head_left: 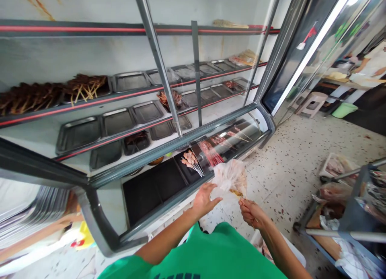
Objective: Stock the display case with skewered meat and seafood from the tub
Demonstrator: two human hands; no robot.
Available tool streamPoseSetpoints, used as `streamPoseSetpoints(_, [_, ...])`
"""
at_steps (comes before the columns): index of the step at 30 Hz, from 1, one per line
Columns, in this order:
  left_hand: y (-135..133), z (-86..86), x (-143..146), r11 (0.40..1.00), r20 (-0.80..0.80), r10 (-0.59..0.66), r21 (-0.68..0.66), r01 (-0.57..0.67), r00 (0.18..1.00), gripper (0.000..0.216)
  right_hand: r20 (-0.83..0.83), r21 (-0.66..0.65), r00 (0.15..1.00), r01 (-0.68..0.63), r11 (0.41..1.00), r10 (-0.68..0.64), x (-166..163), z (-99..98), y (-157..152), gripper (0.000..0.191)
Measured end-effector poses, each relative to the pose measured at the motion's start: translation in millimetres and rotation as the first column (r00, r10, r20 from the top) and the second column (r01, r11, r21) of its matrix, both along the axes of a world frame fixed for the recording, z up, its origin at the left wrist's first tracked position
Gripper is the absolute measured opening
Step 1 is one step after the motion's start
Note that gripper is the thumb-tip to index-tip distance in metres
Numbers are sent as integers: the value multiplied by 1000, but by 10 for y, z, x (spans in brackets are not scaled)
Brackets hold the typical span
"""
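Observation:
A clear plastic bag point(230, 175) with skewered food inside hangs in front of an open refrigerated display case point(169, 150). My left hand point(205, 198) grips the bag's left side, fingers curled on the plastic. My right hand point(251, 211) is closed around the skewer sticks poking from the bag's lower end. Just beyond the bag, the case's bottom bin holds skewers of pale meat point(190, 160) and red meat point(211, 150).
Shelves carry metal trays point(117, 121), some with dark skewers point(84, 85). A cart with bagged food point(343, 190) stands at the right on the speckled floor. A plastic stool point(313, 102), a green basin point(343, 109) and another person point(372, 63) are far right.

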State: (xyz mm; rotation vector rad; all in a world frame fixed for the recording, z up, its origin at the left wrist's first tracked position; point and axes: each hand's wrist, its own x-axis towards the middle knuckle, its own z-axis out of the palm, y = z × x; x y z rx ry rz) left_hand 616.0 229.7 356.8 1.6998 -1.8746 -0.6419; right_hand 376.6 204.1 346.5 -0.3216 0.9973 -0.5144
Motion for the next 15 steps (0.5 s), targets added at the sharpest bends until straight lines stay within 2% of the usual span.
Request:
streamPoseSetpoints(2, [-57, 23, -98, 999, 51, -35, 2, 35, 998, 58, -32, -24, 999, -34, 999, 34, 83, 10, 31, 28])
streamPoseSetpoints(4, [-128, 28, -115, 998, 92, -11, 61, 5, 996, 51, -42, -23, 997, -68, 997, 67, 115, 16, 49, 28])
streamPoseSetpoints(7, [-201, -11, 33, 988, 92, 126, 74, -133, 988, 36, -15, -4, 996, -86, 996, 86, 55, 15, 47, 30])
streamPoseSetpoints(11, [-206, -54, 271, 940, 56, 332, 62, -335, 942, 23, 20, -9, 996, -82, 997, 82, -60, -12, 22, 31])
streamPoseSetpoints(15, [-216, 30, 271, 914, -23, 406, 5, -406, 914, 20, -68, -60, 990, -128, 990, 124, -28, -94, 25, 33])
